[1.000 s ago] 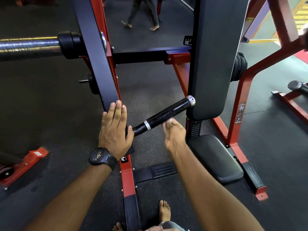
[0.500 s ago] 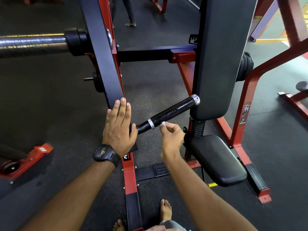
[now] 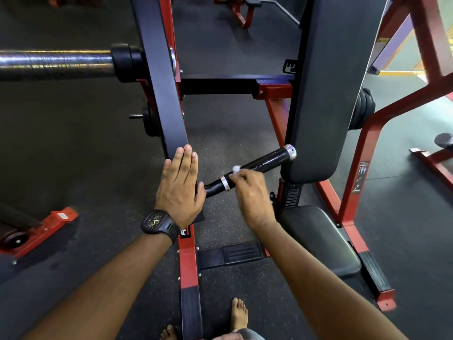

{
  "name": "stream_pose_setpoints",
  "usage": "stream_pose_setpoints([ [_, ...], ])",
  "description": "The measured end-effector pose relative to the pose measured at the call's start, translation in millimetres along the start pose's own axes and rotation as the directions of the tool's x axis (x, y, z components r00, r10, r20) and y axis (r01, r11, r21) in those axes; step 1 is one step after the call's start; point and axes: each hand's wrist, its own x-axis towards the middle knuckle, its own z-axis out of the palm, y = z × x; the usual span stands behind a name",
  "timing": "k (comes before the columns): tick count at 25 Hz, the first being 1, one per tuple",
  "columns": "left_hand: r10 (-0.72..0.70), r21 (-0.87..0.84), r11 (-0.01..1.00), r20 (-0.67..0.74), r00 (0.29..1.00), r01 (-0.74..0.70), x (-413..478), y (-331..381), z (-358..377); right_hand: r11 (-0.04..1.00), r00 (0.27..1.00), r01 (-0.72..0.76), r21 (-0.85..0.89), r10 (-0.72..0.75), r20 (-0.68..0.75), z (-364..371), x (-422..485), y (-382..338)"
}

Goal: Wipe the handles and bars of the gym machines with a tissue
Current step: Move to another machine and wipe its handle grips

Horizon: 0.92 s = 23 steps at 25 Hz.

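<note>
Here the right hand (image 3: 250, 195) pinches a small white tissue (image 3: 235, 169) in curled fingertips and presses it to the near end of the black handle (image 3: 262, 163), just past the silver ring (image 3: 225, 184). The left hand (image 3: 180, 190), fingers straight and pressed together, lies flat on the dark bar (image 3: 161, 94) that carries the handle, its thumb by the handle's root. A watch (image 3: 158, 223) sits on that wrist.

To wipe well, I judge the tissue should run the full length up to the silver cap (image 3: 290, 152) beside the back pad (image 3: 331, 106), then go round the underside, which is hidden here. The wad is tiny, so several overlapping strokes suit better than one pass, and hard scrubbing could shred it. The flat left hand should brace the bar so the handle does not swing. The seat (image 3: 318, 241) lies below.
</note>
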Motion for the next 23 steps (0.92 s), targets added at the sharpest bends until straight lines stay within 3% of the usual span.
stream_pose_setpoints([
  [2, 0.009, 0.007, 1.0, 0.005, 1.0, -0.009, -1, 0, -1, 0.993, 0.987, 0.116, 0.037, -0.12, 0.104, 3, -5, 12],
  [6, 0.008, 0.044, 0.999, 0.029, 1.0, -0.01, 0, 2, -4, 0.99, 0.99, -0.139, 0.04, 0.14, -0.036, -17, 12, 24],
  [10, 0.03, 0.103, 0.994, 0.06, 0.998, -0.036, 0, 2, -9, 0.997, 0.993, 0.05, -0.065, -0.043, 0.108, -28, 27, 36],
  [12, 0.022, 0.108, 0.994, 0.071, 0.997, -0.03, -1, 3, -9, 0.993, 0.996, -0.063, -0.098, 0.069, 0.051, -29, 37, 52],
  [16, 0.022, 0.117, 0.993, 0.089, 0.996, -0.033, -1, 2, -10, 0.981, 0.99, 0.097, -0.167, -0.078, 0.116, -37, 30, 51],
  [19, 0.021, 0.117, 0.993, 0.097, 0.995, -0.033, -1, 2, -10, 0.976, 0.991, -0.126, -0.178, 0.131, 0.022, -41, 36, 65],
  [20, 0.018, 0.119, 0.992, 0.097, 0.995, -0.03, -1, 2, -10, 0.97, 0.989, -0.135, -0.202, 0.144, 0.031, -41, 36, 62],
  [23, 0.021, 0.119, 0.992, 0.114, 0.993, -0.035, -1, 4, -11, 0.959, 0.994, -0.001, -0.282, 0.032, 0.105, -42, 35, 58],
])
